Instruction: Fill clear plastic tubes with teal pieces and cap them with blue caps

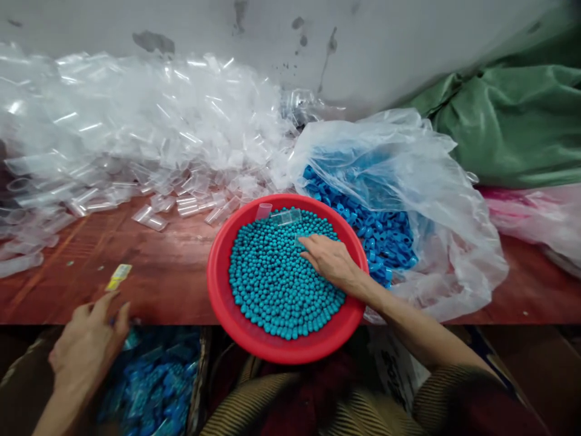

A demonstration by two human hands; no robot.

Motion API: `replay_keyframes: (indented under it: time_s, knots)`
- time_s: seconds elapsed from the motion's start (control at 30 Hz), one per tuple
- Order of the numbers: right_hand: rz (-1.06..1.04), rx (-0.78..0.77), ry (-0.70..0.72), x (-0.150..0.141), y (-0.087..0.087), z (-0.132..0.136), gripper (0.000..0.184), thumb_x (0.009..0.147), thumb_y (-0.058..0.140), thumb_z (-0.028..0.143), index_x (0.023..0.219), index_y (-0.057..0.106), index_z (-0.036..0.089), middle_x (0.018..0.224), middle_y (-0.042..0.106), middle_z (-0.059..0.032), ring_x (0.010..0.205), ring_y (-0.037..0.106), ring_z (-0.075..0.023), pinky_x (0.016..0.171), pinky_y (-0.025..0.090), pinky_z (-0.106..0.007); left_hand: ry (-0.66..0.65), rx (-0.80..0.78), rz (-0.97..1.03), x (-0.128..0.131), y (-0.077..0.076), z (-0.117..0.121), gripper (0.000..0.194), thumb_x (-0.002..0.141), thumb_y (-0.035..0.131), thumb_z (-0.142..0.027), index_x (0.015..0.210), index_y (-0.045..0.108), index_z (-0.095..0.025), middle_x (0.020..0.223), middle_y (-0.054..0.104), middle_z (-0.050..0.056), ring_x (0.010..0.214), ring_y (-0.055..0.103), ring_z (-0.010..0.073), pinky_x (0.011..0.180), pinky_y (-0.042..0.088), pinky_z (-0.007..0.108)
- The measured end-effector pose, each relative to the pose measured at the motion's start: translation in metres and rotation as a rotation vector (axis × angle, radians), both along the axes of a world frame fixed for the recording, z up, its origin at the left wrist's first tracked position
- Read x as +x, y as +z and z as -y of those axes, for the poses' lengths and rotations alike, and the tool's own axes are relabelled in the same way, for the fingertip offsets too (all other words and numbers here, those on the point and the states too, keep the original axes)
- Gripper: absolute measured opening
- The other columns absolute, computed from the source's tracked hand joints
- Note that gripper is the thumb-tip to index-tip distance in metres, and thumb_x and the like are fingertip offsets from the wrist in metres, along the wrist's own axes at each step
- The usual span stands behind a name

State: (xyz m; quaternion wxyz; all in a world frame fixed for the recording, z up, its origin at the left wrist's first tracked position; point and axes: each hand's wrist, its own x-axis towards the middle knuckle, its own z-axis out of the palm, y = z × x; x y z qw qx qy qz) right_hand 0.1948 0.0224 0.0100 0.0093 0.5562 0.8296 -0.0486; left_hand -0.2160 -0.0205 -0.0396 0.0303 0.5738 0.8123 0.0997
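A red basin (218, 303) full of small turquoise balls (276, 278) stands at the table's front edge. Over the balls my right hand (329, 260) is closed, its fingertips pinching a small clear plastic tube (298, 240), partly hidden by the fingers. Two more clear tubes, one upright (264, 211) and one lying (288, 217), rest on the balls near the far rim. My left hand (91, 339) is at the front edge on the left, fingers apart, above a box of blue filled pieces (157, 381). A blurred turquoise piece (131, 339) shows just below its fingers.
A large heap of clear tubes (181, 121) covers the back left of the red table (172, 272). Right of the basin, a clear bag (458, 242) spills blue plastic caps (385, 236). A yellow-and-white label (119, 276) lies near my left hand. Green cloth (508, 127) is at back right.
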Motion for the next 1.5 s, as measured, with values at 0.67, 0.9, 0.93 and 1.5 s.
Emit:
replay_keyframes:
  time_s: [0.67,0.9,0.93,1.5]
  knots:
    - [0.078,0.059,0.023,-0.017,-0.010,-0.080,0.036,0.093,0.023,0.011,0.119,0.048,0.008,0.114,0.054,-0.0192,0.092,0.056,-0.0247,0.074,0.043,-0.036,-0.661,-0.136,0.233,0.222,0.030,-0.119,0.042,0.082,0.052,-0.034,0.120,0.052,-0.016,0.101,0.063,0.011,0.093,0.061,0.0275,0.077,0.046,0.035]
    - [-0.398,-0.132,0.061,-0.026,-0.005,-0.065,0.029,0.082,0.056,0.029,0.106,0.052,0.012,0.103,0.061,-0.0096,0.093,0.058,-0.0212,0.078,0.045,-0.030,-0.453,-0.273,1.382,0.238,0.035,-0.108,0.036,0.078,0.053,-0.049,0.090,0.058,-0.016,0.081,0.061,0.002,0.067,0.058,0.0121,0.059,0.044,0.023]
    - [-0.516,-0.180,0.087,-0.029,-0.006,-0.063,0.030,0.082,0.056,0.029,0.106,0.051,0.013,0.099,0.062,-0.0072,0.089,0.059,-0.0190,0.077,0.045,-0.029,-0.449,-0.195,1.478,0.243,0.036,-0.105,0.032,0.077,0.056,-0.048,0.084,0.057,-0.016,0.078,0.060,0.001,0.068,0.057,0.0109,0.061,0.044,0.022]
    - [-1.035,-0.571,-0.039,-0.042,0.014,-0.043,0.034,0.076,0.058,0.021,0.106,0.042,0.015,0.058,0.046,0.0095,0.036,0.043,-0.0055,0.033,0.033,-0.017,0.031,-0.229,1.899,0.244,0.069,-0.111,0.025,0.085,0.052,-0.027,0.064,0.054,-0.013,0.057,0.058,0.001,0.053,0.056,0.0113,0.058,0.048,0.024]
